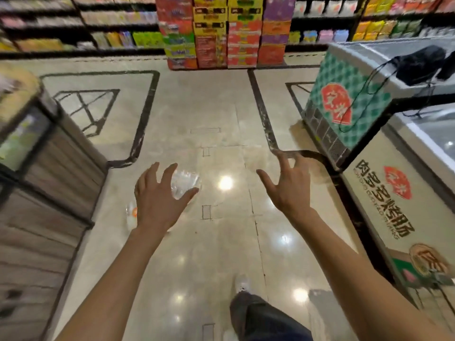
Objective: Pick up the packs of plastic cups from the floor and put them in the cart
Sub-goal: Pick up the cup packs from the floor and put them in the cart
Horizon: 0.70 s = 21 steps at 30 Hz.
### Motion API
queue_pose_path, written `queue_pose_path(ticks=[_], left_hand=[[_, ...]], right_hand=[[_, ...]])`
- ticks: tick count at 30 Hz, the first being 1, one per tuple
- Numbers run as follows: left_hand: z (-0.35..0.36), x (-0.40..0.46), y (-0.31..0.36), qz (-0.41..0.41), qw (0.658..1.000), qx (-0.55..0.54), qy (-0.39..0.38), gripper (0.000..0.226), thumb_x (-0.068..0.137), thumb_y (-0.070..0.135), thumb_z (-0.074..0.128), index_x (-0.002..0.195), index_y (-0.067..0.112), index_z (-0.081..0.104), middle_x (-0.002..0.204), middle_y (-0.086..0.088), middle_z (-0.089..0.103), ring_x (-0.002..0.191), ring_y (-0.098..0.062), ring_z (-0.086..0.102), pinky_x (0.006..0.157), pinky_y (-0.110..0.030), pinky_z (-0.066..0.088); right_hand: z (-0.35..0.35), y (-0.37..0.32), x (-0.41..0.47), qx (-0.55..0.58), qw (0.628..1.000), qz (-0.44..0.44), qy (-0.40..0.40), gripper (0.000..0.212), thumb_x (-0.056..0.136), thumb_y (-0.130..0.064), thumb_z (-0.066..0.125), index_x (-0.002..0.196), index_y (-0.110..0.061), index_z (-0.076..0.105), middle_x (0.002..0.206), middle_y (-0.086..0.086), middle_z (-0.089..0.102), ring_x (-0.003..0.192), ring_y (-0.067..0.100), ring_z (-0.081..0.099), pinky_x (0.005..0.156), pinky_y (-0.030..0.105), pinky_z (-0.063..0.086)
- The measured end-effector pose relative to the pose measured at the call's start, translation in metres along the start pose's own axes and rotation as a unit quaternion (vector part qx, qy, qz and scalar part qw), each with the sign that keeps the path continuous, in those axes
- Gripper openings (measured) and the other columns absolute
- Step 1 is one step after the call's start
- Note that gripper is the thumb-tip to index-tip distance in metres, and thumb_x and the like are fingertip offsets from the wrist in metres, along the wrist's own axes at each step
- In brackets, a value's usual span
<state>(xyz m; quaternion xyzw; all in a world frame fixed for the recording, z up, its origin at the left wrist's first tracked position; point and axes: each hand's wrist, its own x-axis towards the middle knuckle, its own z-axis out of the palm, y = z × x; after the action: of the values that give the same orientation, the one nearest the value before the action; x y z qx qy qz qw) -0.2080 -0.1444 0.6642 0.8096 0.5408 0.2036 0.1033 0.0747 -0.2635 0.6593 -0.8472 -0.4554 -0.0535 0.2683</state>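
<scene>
A clear pack of plastic cups (185, 183) lies on the shiny beige floor, mostly hidden behind my left hand. Part of its wrapper with an orange label (131, 214) shows left of my wrist. My left hand (157, 200) is stretched out above the pack with fingers spread and holds nothing. My right hand (286, 185) is also out in front, fingers spread and slightly bent, empty, well to the right of the pack. No cart is in view.
A wooden display stand (46, 183) lines the left side. Chest freezers (384, 153) stand on the right, one with a black bag (418, 64) on top. A stack of colourful boxes (225, 33) and shelves fill the back. My leg and white shoe (242, 285) are below.
</scene>
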Motion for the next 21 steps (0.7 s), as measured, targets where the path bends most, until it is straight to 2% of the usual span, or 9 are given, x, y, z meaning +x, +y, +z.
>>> queue_pose_path(ticks=[5,11,14,19,21], left_hand=[[0.007,0.043,-0.089,-0.067,0.998,0.007,0.003,0.087,0.080,0.077,0.062,0.151,0.030,0.047,0.158,-0.015,0.036,0.144,-0.036,0.031,0.119,-0.051,0.028],[0.016,0.110,-0.180,-0.158,0.987,0.022,-0.027,0.087,0.080,0.077,0.059,0.152,0.031,0.046,0.157,-0.015,0.035,0.144,-0.035,0.030,0.119,-0.050,0.030],[0.026,0.139,-0.225,-0.201,0.978,0.024,-0.049,0.083,0.083,0.075,0.061,0.154,0.035,0.042,0.158,-0.013,0.034,0.145,-0.034,0.026,0.118,-0.049,0.030],[0.043,0.174,-0.304,-0.237,0.969,0.036,-0.063,0.083,0.081,0.086,0.047,0.147,0.035,0.046,0.150,-0.011,0.045,0.143,-0.032,0.033,0.115,-0.052,0.036],[0.050,0.186,-0.330,-0.251,0.965,0.025,-0.065,0.083,0.082,0.082,0.052,0.147,0.032,0.047,0.150,-0.012,0.044,0.143,-0.033,0.034,0.115,-0.052,0.037]], right_hand=[[0.090,-0.068,0.048,0.067,0.997,-0.022,-0.044,0.070,0.091,-0.065,0.059,0.147,-0.024,0.049,0.142,0.026,0.047,0.131,0.042,0.046,0.104,0.052,0.042],[0.205,-0.152,0.109,0.137,0.984,-0.016,-0.116,0.068,0.091,-0.062,0.062,0.147,-0.025,0.048,0.145,0.024,0.045,0.130,0.040,0.047,0.104,0.049,0.041],[0.255,-0.191,0.132,0.144,0.977,-0.032,-0.156,0.068,0.092,-0.062,0.061,0.147,-0.024,0.048,0.145,0.023,0.044,0.129,0.040,0.048,0.101,0.049,0.043],[0.327,-0.245,0.157,0.141,0.965,-0.041,-0.219,0.068,0.093,-0.063,0.058,0.147,-0.023,0.049,0.146,0.024,0.044,0.127,0.042,0.049,0.101,0.049,0.043],[0.354,-0.264,0.162,0.138,0.961,-0.040,-0.235,0.067,0.093,-0.062,0.058,0.148,-0.023,0.049,0.146,0.025,0.044,0.128,0.042,0.049,0.101,0.049,0.043]])
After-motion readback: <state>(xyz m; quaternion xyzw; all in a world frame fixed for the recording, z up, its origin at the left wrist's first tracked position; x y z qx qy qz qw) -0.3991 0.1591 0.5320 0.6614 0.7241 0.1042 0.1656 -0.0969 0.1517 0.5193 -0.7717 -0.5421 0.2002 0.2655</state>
